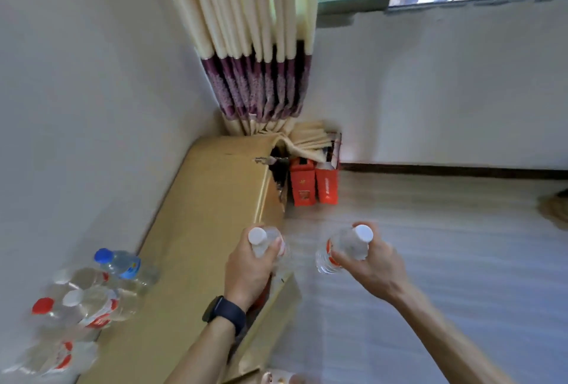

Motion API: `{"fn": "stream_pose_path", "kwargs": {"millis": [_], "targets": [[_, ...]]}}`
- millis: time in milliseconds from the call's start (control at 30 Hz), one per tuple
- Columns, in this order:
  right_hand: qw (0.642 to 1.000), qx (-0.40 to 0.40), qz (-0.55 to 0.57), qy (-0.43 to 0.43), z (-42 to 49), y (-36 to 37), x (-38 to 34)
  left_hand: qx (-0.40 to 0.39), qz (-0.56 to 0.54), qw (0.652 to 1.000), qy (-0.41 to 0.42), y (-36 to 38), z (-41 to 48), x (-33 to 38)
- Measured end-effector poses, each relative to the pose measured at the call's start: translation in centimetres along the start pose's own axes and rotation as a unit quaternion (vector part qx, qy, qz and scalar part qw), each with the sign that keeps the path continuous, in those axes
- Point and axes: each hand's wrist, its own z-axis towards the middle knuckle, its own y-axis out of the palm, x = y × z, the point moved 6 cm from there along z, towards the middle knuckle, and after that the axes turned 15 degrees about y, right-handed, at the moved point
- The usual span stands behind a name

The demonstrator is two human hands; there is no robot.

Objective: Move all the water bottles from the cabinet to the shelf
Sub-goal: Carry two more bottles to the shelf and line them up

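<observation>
My left hand [249, 273] grips a clear water bottle with a white cap [270, 239], held over the front edge of the tan wooden cabinet [196, 217]. To the right, above the floor, my right hand [368, 263] holds a second white-capped bottle [347, 245] with a red label. Several more bottles stand on the cabinet top at the lower left, among them a blue-capped one [121, 263], a red-capped one [46, 310] and a white-capped one [89, 303]. A cabinet door [270, 316] stands open below my left wrist.
The cabinet runs along the white wall on the left. A cream and purple curtain [258, 70] hangs into the corner behind it. Two orange boxes [313, 183] stand on the floor by the cabinet's far end. Pale floor [445, 260] spreads out to the right under a window.
</observation>
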Motion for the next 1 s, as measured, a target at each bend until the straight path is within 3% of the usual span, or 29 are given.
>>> {"fn": "stream_pose_path", "kwargs": {"millis": [133, 367, 533, 700, 1000], "targets": [[0.993, 0.114, 0.008, 0.038, -0.7, -10.2, 6.7, -0.071, -0.006, 0.995, 0.064, 10.0, 0.1, 7.1], [0.967, 0.235, 0.026, 0.096, -5.0, -28.5, 18.8, -0.220, 0.003, 0.958, 0.182, 27.8, -2.6, 21.0], [0.934, 0.324, 0.045, 0.145, -10.5, -40.5, 26.2, -0.340, 0.002, 0.896, 0.285, 40.6, -6.2, 33.4], [0.886, 0.416, 0.060, 0.196, -16.5, -50.3, 31.8, -0.409, -0.052, 0.834, 0.367, 50.7, -10.9, 45.0], [0.760, 0.573, 0.035, 0.303, -23.1, -65.0, 39.1, -0.486, -0.131, 0.686, 0.525, 65.0, -20.4, 63.8]]}}
